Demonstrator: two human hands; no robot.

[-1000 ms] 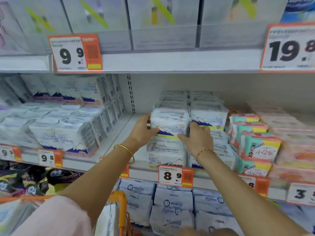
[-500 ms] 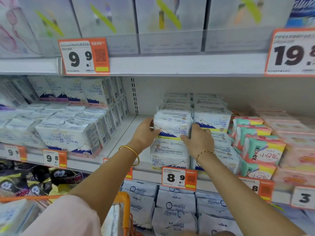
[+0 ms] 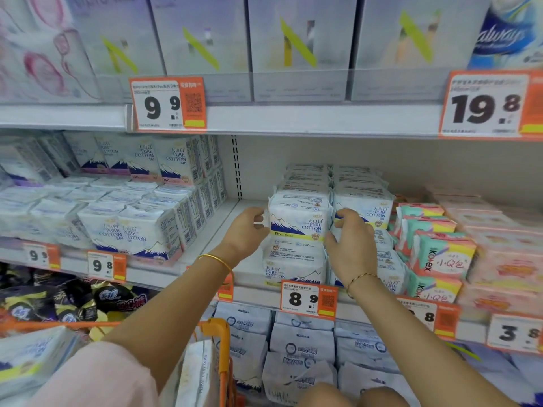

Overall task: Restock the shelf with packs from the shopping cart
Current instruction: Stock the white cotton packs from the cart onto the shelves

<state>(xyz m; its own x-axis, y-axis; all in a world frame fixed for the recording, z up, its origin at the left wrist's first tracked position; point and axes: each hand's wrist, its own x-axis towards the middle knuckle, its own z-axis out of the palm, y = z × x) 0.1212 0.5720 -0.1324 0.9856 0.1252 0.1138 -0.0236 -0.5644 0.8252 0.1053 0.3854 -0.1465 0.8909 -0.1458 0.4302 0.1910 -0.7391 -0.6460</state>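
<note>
The top pack (image 3: 299, 218) is stacked above the 8.9 price tag (image 3: 308, 299). Its left seam is pinched by the left hand (image 3: 245, 233), and the right hand (image 3: 351, 248) is curled at its other edge, grip unclear. Released off-centre, it could be toppled forward past the tag.

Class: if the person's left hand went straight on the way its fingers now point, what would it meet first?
The left hand points right, at the top white pack of the front stack, so it would meet that pack's left side first. Its fingertips seem to touch its edge; depth is unclear.
</note>
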